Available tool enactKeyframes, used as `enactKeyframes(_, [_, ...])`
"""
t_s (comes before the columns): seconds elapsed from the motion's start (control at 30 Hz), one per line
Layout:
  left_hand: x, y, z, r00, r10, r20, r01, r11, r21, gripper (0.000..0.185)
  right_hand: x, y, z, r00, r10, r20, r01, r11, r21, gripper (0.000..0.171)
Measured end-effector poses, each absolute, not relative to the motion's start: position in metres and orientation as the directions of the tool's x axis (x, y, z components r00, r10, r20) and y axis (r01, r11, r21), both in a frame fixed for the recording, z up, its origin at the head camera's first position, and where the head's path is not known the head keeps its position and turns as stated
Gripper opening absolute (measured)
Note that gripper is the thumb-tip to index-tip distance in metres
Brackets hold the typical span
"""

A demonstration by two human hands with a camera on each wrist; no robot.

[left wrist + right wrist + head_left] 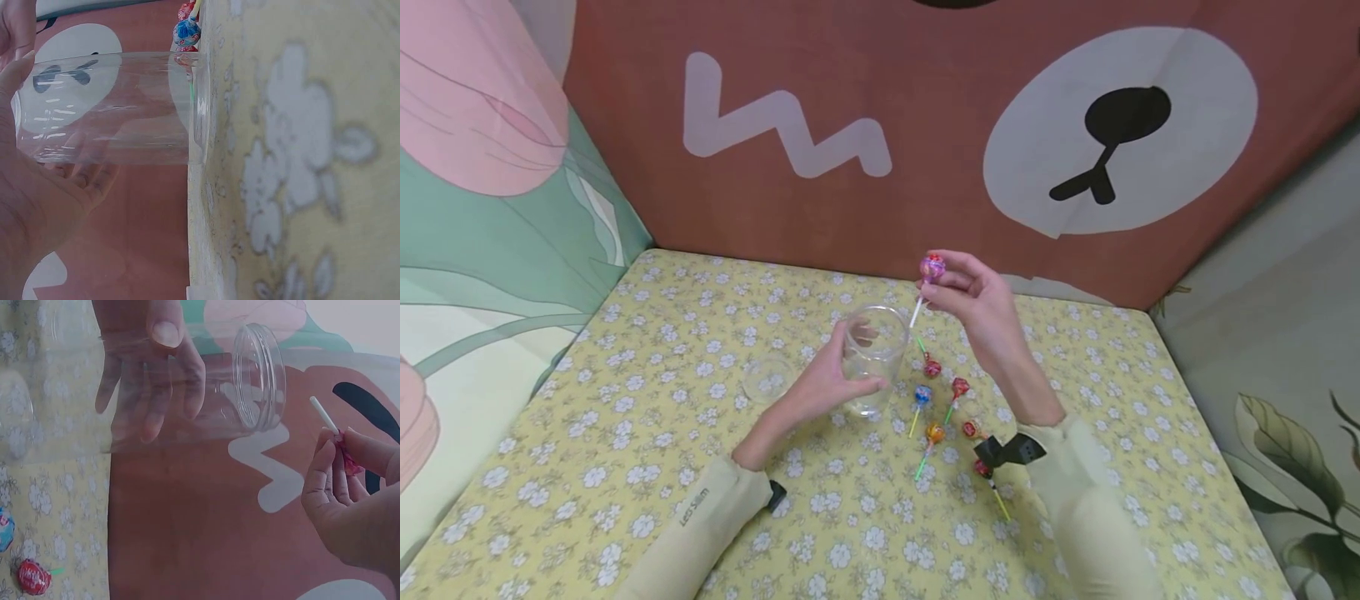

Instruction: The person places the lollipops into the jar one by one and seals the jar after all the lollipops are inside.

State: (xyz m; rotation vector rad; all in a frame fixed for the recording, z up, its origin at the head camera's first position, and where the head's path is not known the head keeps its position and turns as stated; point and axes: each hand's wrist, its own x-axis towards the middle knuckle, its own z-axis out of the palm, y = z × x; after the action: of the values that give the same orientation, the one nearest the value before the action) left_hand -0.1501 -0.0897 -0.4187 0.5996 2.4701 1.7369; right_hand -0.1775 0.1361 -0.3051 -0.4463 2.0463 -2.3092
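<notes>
A clear plastic jar (876,354) stands upright on the table with its mouth uncovered. My left hand (823,371) grips it from the left side, thumb in front and fingers behind. In the right wrist view the jar (187,394) looks empty. Just right of the jar's rim, my right hand (981,308) pinches a pink-and-purple wrapped lollipop (932,267) near its head, the white stick slanting down toward the rim. That stick (325,417) is apart from the jar mouth in the right wrist view.
Several lollipops lie right of the jar, among them a blue one (922,394), an orange one (934,432) and a red one (960,387). A clear round lid (769,378) lies to the left. A flowered cloth (647,450) covers the table, with a printed wall (820,217) behind.
</notes>
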Motion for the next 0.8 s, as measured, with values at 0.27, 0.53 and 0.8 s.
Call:
enactKeyframes(0.27, [-0.151,-0.090,-0.419,-0.922,0.351,0.163,0.273,0.289,0.918,0.094,-0.180,0.129,-0.304,-0.950,-0.226,0.217,-0.200,-0.095,-0.975,0.039])
enactKeyframes(0.53, [-0.151,-0.090,-0.418,-0.920,0.356,0.163,0.269,0.273,0.923,0.094,-0.181,0.122,-0.304,-0.950,-0.233,0.206,-0.190,-0.090,-0.978,0.039])
enactKeyframes(0.8, [-0.150,-0.090,-0.419,-0.918,0.356,0.176,0.282,0.273,0.920,0.095,-0.180,0.116,-0.305,-0.947,-0.237,0.219,-0.200,-0.101,-0.975,0.039])
